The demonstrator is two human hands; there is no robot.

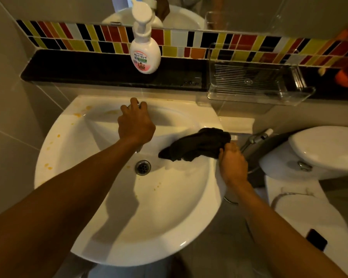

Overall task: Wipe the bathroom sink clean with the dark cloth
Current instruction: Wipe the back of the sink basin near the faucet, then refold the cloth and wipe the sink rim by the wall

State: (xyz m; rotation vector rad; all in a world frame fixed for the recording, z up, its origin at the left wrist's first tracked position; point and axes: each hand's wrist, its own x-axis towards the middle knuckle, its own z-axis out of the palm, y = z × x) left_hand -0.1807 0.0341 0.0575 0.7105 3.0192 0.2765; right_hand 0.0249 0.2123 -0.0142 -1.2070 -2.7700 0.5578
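Left hand (136,123) is closed over the tap (138,105) at the back of the white sink (72,141). Dark cloth (197,145) is gripped by the right hand (232,165) at the sink's right rim, draped into the basin. Orange spots (48,166) are seen on the left rim. Drain (142,167) is uncovered. Soap bottle (145,55) stands on the black ledge (88,69).

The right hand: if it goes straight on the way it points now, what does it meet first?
The right hand points up and left over the sink rim, so it would press first into the dark cloth it holds; depth is unclear.
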